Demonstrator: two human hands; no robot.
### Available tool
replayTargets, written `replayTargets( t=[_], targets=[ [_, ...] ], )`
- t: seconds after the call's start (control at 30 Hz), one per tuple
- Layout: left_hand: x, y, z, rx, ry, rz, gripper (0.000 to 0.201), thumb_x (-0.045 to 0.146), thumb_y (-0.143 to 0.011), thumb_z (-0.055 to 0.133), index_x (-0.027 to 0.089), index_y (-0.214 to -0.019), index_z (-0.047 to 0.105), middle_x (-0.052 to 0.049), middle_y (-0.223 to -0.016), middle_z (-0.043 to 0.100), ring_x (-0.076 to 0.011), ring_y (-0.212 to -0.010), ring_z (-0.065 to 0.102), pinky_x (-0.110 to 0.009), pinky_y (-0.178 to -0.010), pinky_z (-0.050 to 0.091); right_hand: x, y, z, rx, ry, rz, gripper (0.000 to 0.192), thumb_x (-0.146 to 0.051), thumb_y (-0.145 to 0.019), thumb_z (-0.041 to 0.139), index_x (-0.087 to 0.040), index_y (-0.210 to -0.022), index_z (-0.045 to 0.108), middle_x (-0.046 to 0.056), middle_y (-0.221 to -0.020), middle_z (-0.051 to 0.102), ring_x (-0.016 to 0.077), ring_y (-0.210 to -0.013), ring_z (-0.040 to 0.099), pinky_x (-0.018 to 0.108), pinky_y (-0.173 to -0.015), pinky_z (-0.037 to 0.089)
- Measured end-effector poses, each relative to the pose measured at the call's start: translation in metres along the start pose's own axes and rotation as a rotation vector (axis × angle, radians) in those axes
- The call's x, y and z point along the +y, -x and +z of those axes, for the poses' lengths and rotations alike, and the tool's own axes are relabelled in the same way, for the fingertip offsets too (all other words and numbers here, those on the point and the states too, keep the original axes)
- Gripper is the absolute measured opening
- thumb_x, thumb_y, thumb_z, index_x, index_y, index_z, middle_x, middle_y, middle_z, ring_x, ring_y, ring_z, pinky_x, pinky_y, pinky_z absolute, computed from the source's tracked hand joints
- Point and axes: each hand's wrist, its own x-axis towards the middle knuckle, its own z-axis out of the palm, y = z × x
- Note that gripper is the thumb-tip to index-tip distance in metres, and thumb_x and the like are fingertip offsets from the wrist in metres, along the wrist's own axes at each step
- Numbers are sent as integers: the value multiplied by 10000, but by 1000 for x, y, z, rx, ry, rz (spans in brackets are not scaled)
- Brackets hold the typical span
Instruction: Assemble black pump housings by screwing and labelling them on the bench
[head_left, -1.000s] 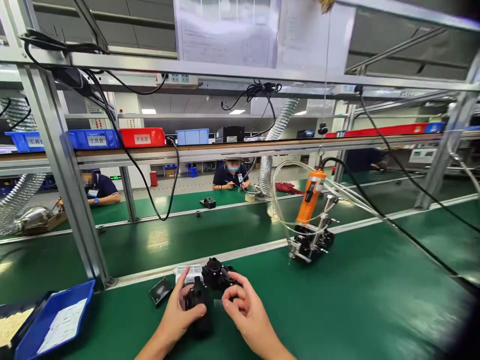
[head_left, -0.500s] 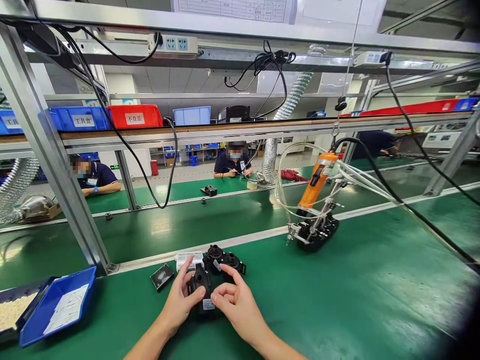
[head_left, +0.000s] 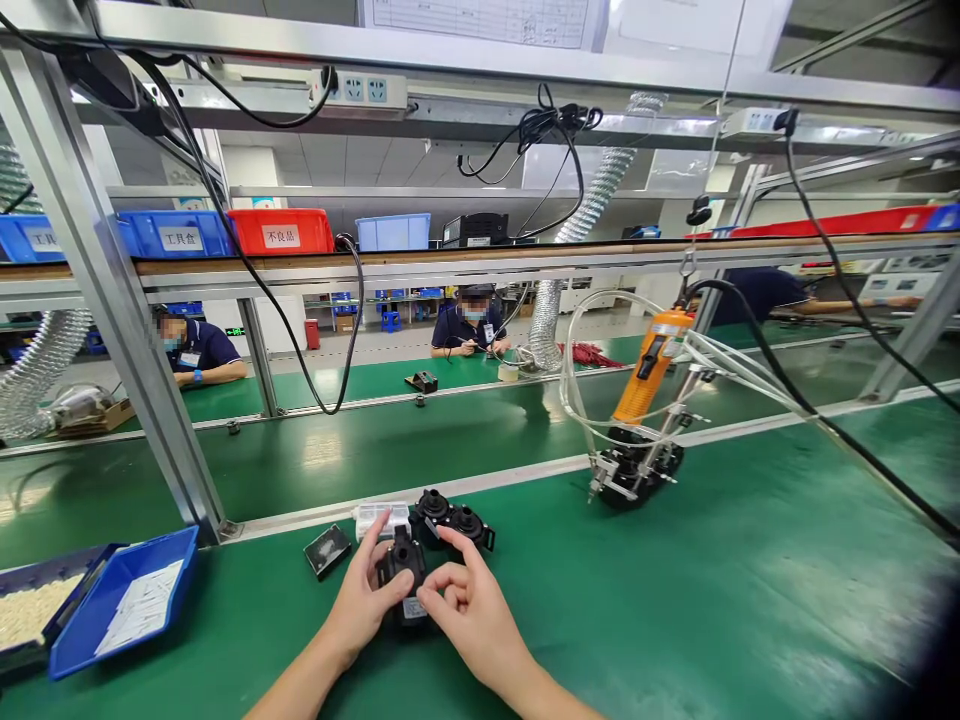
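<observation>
Head view, my left hand (head_left: 365,602) clasping a black housing (head_left: 409,562) low at seven o'clock, my right hand (head_left: 471,608) at its three o'clock, index outstretched, whether pinching anything I can't tell, twin-capped black part (head_left: 451,518) at its one o'clock.

green bench (head_left: 675,620), light glinting | metal upright (head_left: 126,300) | shelf (head_left: 420,262) across | pale floor (head_left: 405,345) behind

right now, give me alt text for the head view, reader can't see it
A person's left hand holds a black part with a pale label over a green workbench, the right hand close beside it. An orange tool hangs to the right; a blue tray sits at left.
</observation>
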Motion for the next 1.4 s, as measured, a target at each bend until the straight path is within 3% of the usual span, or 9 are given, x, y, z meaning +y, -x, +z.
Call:
replayTargets(
  t=[0.23, 0.4, 0.73, 0.87, 1.03, 1.1, 1.2, 1.3, 1.4],
  targets=[
    [-2, -1, 0, 11, 5, 1, 1116, 535, -785, 889, 221, -1634, 237, -156, -1343, 652, -327, -1280, 594, -433, -1135, 389, 1, 1, 3, 6, 124, -54, 656, -361, -946, 691, -215, -1494, 362, -15, -863, 712, 111, -558, 497, 257, -588, 395],
    [-1, 0, -1, 0, 14, 5, 1125, 528, -798, 882, 215, -1646, 212, -163, -1342, 669, -316, -1254, 611, -448, -1145, 377, 8, -1, -8, -39, 559, -339, 587, -247, -967, 607, -249, -1515, 396, -4, -935, 768, 123, -548, 569, 280, -619, 423],
    [-6, 10, 20, -61, 41, 52, 1129, 460, -779, 910, 292, -1653, 215, -125, -1321, 640, -317, -1226, 612, -447, -1101, 416, -15, 0, -12, -71, 1041, -263, 1184, -339, -757, 782, -123, -1683, 76, 32, -753, 766, 312, -645, 726, 338, -603, 441],
    [-4, 19, 27, -179, 48, 51, 1249, 373, -704, 970, 349, -1668, 177, -108, -1305, 611, -285, -1131, 630, -411, -994, 483, -37, -4, -54, -301, 964, -388, 1211, -499, -722, 903, -279, -1686, 204, -35, -770, 724, 216, -605, 659, 287, -589, 432],
    [-17, 24, 24, -496, 30, 81, 1298, 309, -607, 995, 385, -1661, 243, -104, -1325, 554, -300, -1177, 600, -411, -989, 467, -30, -20, -102, 158, 860, -330, 1142, -410, -821, 810, -307, -1693, 79, 75, -1254, 675, 148, -624, 557, 299, -627, 482],
    [-22, 21, 21, -592, 115, 14, 1320, 312, -553, 995, 401, -1652, 268, -96, -1335, 546, -326, -1243, 586, -432, -1028, 445, -21, -26, -105, 164, 803, -225, 1138, -372, -834, 779, -327, -1687, 27, 100, -1371, 625, 136, -619, 562, 315, -654, 510],
    [-21, 16, 14, -418, 129, -21, 1136, 316, -633, 898, 417, -1619, 342, -87, -1345, 543, -342, -1309, 546, -451, -1024, 457, -14, -28, -99, 72, 699, -155, 1051, -299, -849, 731, -302, -1672, 77, 38, -1184, 688, 117, -574, 541, 294, -649, 500],
    [-15, 14, 8, -138, -177, 78, 958, 225, -790, 760, 384, -1630, 326, -101, -1432, 521, -326, -1401, 463, -482, -1128, 414, -17, -22, -86, -29, 634, -180, 968, -234, -859, 693, -267, -1659, 150, -30, -961, 681, 112, -557, 527, 264, -620, 466],
    [-11, 15, 9, -92, -357, 95, 926, 226, -862, 731, 355, -1653, 268, -118, -1579, 443, -338, -1457, 425, -500, -1174, 406, -23, -15, -77, -82, 634, -199, 948, -193, -861, 672, -283, -1662, 173, -11, -1042, 692, 99, -573, 537, 268, -663, 482]
  ],
)
